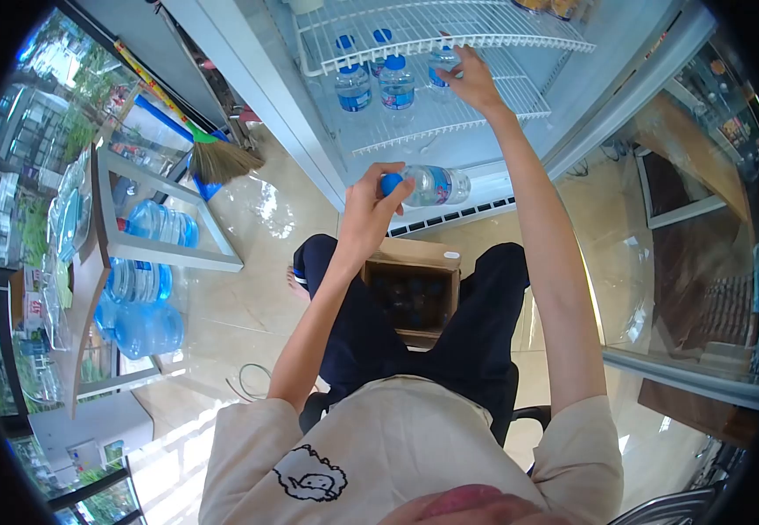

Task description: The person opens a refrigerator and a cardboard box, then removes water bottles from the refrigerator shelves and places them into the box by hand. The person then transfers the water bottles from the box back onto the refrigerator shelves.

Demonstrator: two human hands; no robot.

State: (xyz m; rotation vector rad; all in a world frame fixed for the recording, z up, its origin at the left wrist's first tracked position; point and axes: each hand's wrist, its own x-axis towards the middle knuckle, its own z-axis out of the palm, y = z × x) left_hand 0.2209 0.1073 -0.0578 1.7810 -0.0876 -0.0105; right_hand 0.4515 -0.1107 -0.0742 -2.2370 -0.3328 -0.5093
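Observation:
My left hand (372, 203) is closed around the blue-capped neck of a small water bottle (436, 186), which lies sideways in the air in front of the fridge's lower edge. My right hand (474, 80) reaches in under the upper wire shelf (449, 41), its fingers closed on another water bottle (440, 66) that stands upright on the lower wire shelf (449, 122). To the left on that shelf stand several more blue-capped bottles (397, 85). Between my knees a cardboard box (414, 254) stands open, with dim bottle shapes inside.
The glass fridge door (686, 262) hangs open at the right. Large blue water jugs (147, 328) stand under a table (91, 262) at the left. A broom (217, 157) leans near the fridge's left side. Packed food (563, 7) sits on the upper shelf.

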